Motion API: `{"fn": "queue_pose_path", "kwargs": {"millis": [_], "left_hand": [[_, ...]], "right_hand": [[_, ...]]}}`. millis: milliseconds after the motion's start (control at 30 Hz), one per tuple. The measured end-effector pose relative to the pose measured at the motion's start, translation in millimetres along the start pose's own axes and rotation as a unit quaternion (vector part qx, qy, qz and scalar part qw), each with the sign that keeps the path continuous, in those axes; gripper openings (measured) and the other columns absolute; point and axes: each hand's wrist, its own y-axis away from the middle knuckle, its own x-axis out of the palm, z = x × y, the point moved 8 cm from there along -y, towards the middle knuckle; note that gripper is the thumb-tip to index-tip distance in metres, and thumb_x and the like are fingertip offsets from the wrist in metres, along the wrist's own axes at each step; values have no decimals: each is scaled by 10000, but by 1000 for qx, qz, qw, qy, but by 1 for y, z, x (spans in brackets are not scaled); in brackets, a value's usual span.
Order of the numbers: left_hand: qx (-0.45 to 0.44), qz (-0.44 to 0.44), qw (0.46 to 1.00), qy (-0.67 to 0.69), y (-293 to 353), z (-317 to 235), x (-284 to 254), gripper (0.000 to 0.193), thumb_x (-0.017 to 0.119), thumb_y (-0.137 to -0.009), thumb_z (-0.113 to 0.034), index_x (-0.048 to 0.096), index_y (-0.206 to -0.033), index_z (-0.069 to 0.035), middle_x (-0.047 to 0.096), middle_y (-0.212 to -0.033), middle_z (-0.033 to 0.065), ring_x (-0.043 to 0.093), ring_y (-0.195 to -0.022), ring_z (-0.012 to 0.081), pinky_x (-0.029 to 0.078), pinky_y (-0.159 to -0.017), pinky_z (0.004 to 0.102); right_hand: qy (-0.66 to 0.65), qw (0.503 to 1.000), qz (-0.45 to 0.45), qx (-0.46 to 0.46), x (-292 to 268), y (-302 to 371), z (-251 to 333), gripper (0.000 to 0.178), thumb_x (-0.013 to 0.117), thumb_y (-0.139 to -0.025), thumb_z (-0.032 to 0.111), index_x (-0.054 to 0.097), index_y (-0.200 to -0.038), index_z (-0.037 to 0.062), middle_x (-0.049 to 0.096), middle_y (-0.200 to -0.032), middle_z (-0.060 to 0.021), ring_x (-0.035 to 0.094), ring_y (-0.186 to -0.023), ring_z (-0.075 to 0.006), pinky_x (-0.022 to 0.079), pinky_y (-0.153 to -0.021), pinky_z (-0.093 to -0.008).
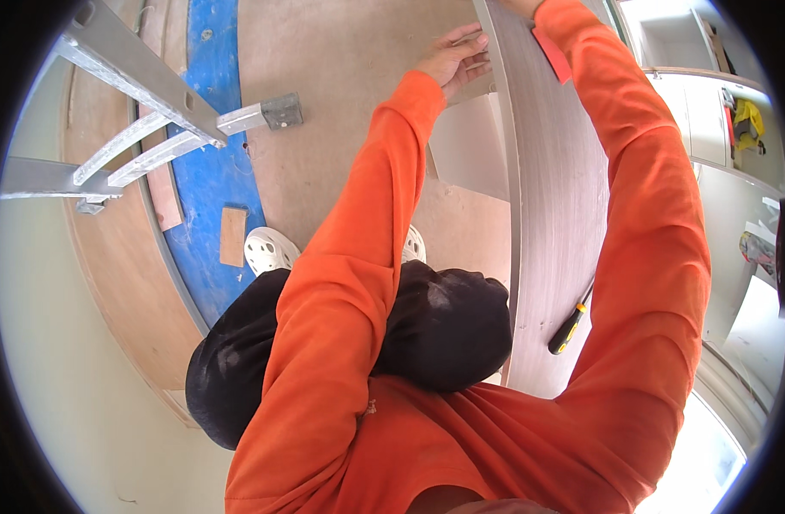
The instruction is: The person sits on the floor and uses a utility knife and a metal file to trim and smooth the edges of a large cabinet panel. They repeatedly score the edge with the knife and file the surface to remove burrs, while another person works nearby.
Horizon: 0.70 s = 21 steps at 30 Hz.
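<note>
My left hand [459, 60] reaches up beside the edge of a long grey wood-grain board [551, 180]. Its fingers are apart and slightly bent, and I see nothing held in them. At the top edge of the view, only a small part of my right hand [523, 6] shows at the far end of the board, with its fingers out of sight. A flat red piece [553, 56] lies on the board against my right sleeve. Nearer to me, a screwdriver [567, 331] with a black and yellow handle rests on the board.
A metal ladder [144, 77] stands at the left, its foot over a blue strip [212, 171] on the floor. A small wood block [232, 236] lies by my white shoe [271, 250]. White open shelving [705, 120] holding a yellow item [749, 122] is at the right.
</note>
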Motion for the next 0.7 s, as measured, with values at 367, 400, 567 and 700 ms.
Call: {"fn": "queue_pose_path", "kwargs": {"millis": [367, 400, 567, 700], "left_hand": [[-35, 57, 997, 29, -42, 43, -48, 452, 614, -983, -109, 500, -1419, -149, 667, -1150, 2, 662, -1025, 154, 575, -835, 331], [-39, 68, 996, 38, -45, 43, -52, 443, 623, -975, -100, 516, -1404, -136, 674, -1126, 2, 668, -1016, 153, 579, -834, 334], [-72, 60, 995, 18, -38, 34, -61, 406, 594, -969, -92, 532, -1370, -72, 667, -1184, 75, 663, -1074, 208, 568, -911, 386], [-12, 119, 993, 22, -25, -3, -39, 378, 534, -978, -133, 544, -1349, -65, 657, -1225, 128, 642, -1133, 253, 516, -1012, 440]], "right_hand": [[94, 991, -61, -69, -4, -2, 9, 193, 613, -844, 141, 712, -1009, 160, 709, -990, -73, 715, -864, -309, 563, -714, -459], [97, 992, -50, -67, -2, -1, 9, 194, 612, -843, 139, 710, -1009, 159, 710, -990, -70, 716, -853, -308, 564, -705, -456], [120, 991, -18, -60, 1, 15, 18, 202, 612, -842, 139, 705, -1021, 149, 707, -990, -69, 718, -797, -303, 563, -666, -438], [92, 991, -55, -84, -9, 54, 39, 201, 622, -844, 150, 696, -1031, 135, 685, -989, -57, 714, -773, -286, 556, -641, -426]]}}
